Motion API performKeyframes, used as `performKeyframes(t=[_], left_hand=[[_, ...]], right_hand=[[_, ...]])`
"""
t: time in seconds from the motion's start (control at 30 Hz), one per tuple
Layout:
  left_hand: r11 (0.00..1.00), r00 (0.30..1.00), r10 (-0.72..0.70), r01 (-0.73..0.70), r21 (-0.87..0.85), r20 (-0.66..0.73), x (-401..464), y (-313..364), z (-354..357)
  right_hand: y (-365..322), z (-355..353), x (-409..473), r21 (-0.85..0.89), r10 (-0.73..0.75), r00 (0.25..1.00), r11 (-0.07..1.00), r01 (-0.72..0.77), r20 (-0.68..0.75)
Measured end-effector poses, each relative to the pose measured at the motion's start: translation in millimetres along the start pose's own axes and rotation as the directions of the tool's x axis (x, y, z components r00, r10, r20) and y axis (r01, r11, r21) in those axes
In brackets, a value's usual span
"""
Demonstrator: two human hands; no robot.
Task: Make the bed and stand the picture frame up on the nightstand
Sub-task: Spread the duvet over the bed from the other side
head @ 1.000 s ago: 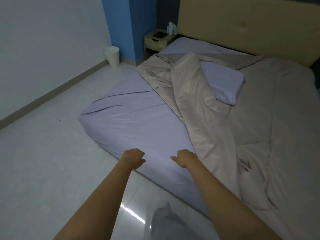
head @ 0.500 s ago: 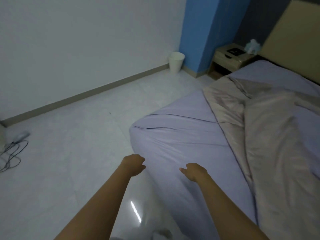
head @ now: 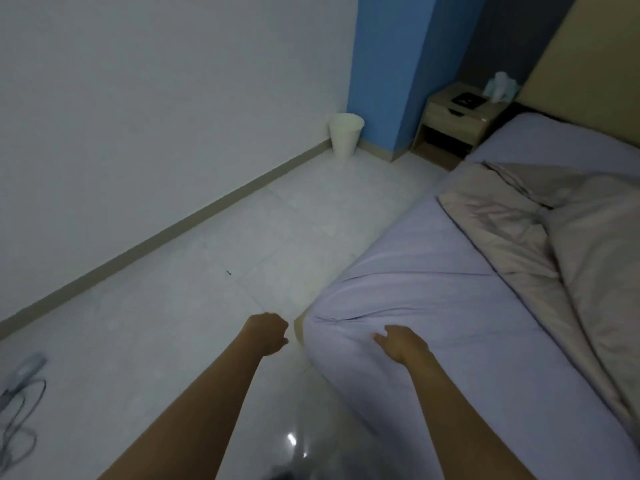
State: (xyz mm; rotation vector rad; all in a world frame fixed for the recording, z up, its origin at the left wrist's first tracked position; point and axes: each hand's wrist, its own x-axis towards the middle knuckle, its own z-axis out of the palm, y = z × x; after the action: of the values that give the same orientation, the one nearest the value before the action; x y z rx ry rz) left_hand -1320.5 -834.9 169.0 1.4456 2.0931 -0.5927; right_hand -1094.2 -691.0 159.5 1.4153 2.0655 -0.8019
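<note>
Duvet [head: 540, 233], beige, is lying bunched & folded back toward the far side of the bed [head: 433, 306], leaving the lilac sheet [head: 415, 292] bare along the near edge and foot corner. It's looking soft, puffy, light for its bulk, prob. floppy w/ no stiffness, so best taken at a hemmed edge or corner, two hands apart, then pulled flat. Right hand [head: 403, 344] is resting on the sheet at the foot corner, fingers loosely curled, gripping nothing that I can see. Left hand [head: 268, 332] is hovering over the floor just beside that corner, fingers curled in, holding nothing. Nightstand [head: 457, 119] is standing at the head corner of the bed; a dark flat thing on top is prob. the picture frame [head: 465, 98] lying down, too small to be sure. White bin [head: 344, 135] is sitting by the wall; cables [head: 19, 410] are trailing on the floor at left.
</note>
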Motion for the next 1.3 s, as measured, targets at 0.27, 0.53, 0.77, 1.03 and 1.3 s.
performKeyframes(t=[0.27,0.53,0.77,1.03,1.3], left_hand=[[0.972,0.976,0.219,-0.219,0.089,0.005,91,-28,-81],[0.947,0.956,0.293,-0.288,0.143,-0.018,184,-69,-171],[0.854,0.899,0.434,-0.429,0.295,0.050,279,-97,-231],[0.608,0.727,0.676,-0.643,0.466,0.122,385,-91,-344],[0.421,0.617,0.755,-0.715,0.558,0.221,442,-52,-403]], right_hand=[[-37,-45,31,0.162,0.148,0.988,0.977,-0.139,-0.044],[-52,-104,89,0.224,0.253,0.967,0.941,-0.254,0.034],[-88,-148,145,0.314,0.361,0.933,0.885,-0.345,0.009],[-155,-191,185,0.468,0.580,0.814,0.713,-0.522,0.026],[-188,-216,203,0.590,0.686,0.722,0.547,-0.594,0.090]])
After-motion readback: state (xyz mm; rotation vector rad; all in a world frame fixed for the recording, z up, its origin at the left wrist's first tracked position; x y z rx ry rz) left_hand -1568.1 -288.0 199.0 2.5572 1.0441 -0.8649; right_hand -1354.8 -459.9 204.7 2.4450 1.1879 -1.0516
